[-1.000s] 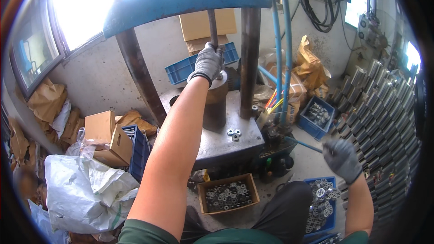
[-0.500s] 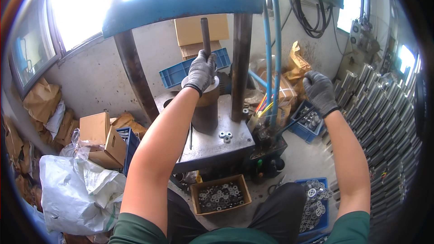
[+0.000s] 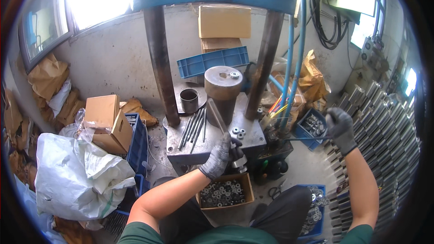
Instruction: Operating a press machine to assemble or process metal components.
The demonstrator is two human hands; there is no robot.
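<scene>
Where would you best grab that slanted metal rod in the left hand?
Probably around its straight, narrow shaft, coming from the left, as the left hand does: the metal rod is slim enough for fingers to wrap, and slants with its far end sticking out beyond the glove.

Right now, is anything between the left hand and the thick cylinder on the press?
Nothing visible blocks the left hand from the cylinder; only its held rod slants across the gap. Loose rods lie left, small rings right.
</scene>
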